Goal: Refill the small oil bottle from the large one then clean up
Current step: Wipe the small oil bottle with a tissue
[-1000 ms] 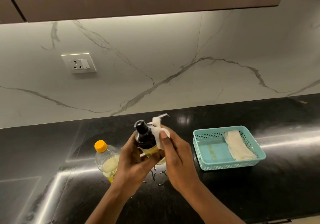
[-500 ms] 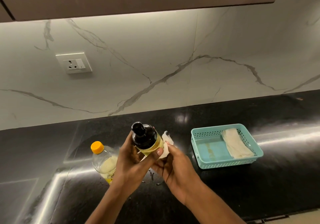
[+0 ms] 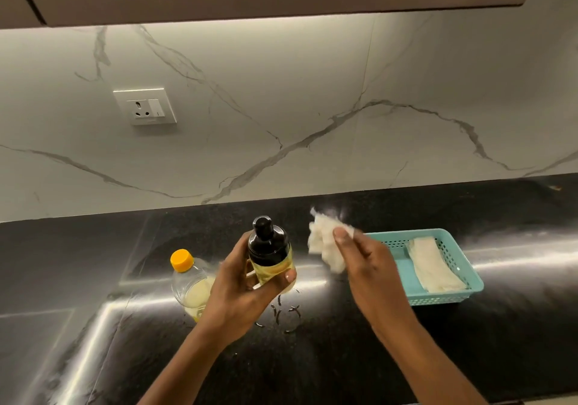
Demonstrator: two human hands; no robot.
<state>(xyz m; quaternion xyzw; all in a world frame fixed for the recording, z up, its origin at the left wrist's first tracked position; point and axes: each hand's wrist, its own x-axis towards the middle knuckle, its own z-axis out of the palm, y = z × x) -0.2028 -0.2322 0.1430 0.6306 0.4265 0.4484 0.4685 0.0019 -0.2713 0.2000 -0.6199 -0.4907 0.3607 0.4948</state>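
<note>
Bottle, left hand (tissue, right hand)

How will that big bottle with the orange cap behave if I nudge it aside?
Probably light: the large bottle looks only part full. Its clear plastic would likely flex. On the glossy countertop it may slide, or tip if pushed high.

The small oil bottle is showing pale yellow oil under a glossy black cap. The large bottle is wearing an orange-yellow cap over clear plastic. The tissue is looking white, the perforated basket turquoise, its cloth cream. The desk is gleaming speckled black; the wall is running grey veins through white marble.
</note>
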